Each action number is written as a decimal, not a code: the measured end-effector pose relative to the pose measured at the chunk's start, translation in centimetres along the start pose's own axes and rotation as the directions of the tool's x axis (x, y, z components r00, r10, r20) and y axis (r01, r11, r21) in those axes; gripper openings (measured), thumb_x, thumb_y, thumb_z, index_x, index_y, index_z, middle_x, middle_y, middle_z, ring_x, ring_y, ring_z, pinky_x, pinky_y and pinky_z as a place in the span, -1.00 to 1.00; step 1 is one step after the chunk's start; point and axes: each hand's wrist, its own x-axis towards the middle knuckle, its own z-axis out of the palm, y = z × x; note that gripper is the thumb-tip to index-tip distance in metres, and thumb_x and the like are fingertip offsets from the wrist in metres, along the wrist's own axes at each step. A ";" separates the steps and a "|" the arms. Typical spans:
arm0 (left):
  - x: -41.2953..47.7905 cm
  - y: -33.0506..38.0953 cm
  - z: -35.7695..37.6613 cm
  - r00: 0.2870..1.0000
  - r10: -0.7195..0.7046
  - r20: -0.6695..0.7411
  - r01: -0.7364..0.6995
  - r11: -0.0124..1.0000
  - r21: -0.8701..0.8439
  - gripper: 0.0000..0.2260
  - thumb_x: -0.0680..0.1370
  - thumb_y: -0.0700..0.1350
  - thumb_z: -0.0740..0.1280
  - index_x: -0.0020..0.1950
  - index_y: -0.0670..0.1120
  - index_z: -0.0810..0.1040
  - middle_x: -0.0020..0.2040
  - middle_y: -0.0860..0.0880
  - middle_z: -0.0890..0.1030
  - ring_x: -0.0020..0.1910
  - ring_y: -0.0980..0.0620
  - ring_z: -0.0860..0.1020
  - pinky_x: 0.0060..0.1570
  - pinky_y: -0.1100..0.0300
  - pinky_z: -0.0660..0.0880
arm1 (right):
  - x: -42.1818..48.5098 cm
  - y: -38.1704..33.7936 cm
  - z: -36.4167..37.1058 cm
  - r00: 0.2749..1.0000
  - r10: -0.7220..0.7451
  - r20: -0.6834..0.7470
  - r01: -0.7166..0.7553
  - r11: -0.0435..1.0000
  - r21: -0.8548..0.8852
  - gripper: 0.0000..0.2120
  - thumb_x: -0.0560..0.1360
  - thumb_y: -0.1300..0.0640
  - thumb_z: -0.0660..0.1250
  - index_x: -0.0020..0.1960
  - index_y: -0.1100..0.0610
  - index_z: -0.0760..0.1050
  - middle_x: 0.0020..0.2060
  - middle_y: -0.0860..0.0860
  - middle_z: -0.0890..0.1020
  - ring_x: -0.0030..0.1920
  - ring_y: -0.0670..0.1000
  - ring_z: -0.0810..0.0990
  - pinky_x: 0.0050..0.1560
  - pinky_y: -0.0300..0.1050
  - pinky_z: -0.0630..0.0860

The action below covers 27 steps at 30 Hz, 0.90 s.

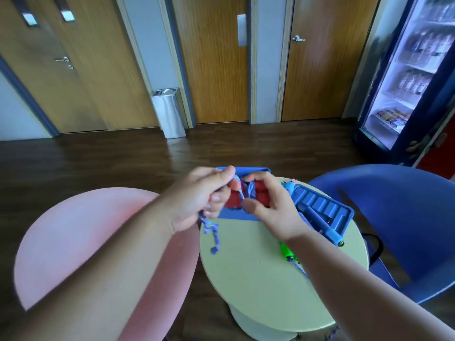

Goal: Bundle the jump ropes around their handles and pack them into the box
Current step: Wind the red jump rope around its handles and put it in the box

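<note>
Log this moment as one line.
rope: partly wound round red handles | left hand: pinches rope | right hand: grips red handles | box: open, on table

left hand (197,195): pinches rope (216,233) | right hand (273,210): holds red handles (234,200)

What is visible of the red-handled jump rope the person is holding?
The red-handled jump rope has two red handles, apparently plastic, lying side by side above the blue box. Its lilac braided cord crosses their middle in a few turns. The right hand grips the handles with curled fingers and thumb. The left hand pinches the cord, whose loose tail dangles over the round table. Motion blur hides finer detail.
</note>
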 end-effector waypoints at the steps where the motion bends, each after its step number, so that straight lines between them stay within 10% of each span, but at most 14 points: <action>1: -0.1 0.5 -0.6 1.000 0.002 -0.021 -0.002 1.000 -0.001 -0.72 0.63 0.02 0.26 -0.10 -0.19 0.52 -0.45 0.01 0.24 -0.54 0.13 0.13 -0.50 0.28 0.09 | -0.3 -0.2 0.2 1.000 -0.011 0.002 0.011 0.997 -0.073 -0.51 0.33 -0.15 0.59 0.16 -0.16 0.48 0.04 -0.02 0.58 0.05 -0.02 0.59 0.15 -0.05 0.55; 5: -0.5 1.6 -2.4 0.997 -0.001 -0.080 0.001 1.000 0.002 -0.74 0.68 -0.09 0.23 -0.10 -0.22 0.56 -0.45 0.03 0.25 -0.53 0.13 0.14 -0.49 0.25 0.08 | -0.7 -1.1 1.0 0.997 -0.022 -0.070 0.004 0.969 -0.245 -0.48 0.26 -0.10 0.67 0.10 -0.24 0.47 0.01 -0.12 0.55 0.00 -0.20 0.55 0.01 -0.40 0.42; 17: -1.5 -0.4 -7.5 0.961 0.109 -0.254 -0.030 0.955 0.295 -0.74 0.57 -0.05 0.38 -0.08 -0.27 0.63 -0.41 -0.05 0.30 -0.46 0.06 0.22 -0.42 0.23 0.21 | -0.9 -1.3 -1.3 0.997 0.002 -0.079 -0.005 1.000 -0.030 -0.58 0.32 -0.03 0.60 0.10 -0.20 0.51 -0.01 -0.02 0.62 -0.04 0.06 0.60 0.01 -0.01 0.58; 27: -1.3 -5.5 -8.6 0.887 0.264 -0.378 -0.086 0.901 0.425 -0.85 0.64 -0.09 0.39 -0.09 -0.02 0.72 -0.34 -0.06 0.58 -0.38 -0.01 0.33 -0.30 0.13 0.29 | -0.6 -2.3 -0.9 0.995 0.005 -0.096 0.021 0.964 0.267 -0.69 0.45 0.42 0.51 0.09 0.18 0.51 -0.19 -0.19 0.62 -0.22 -0.14 0.58 -0.15 -0.25 0.56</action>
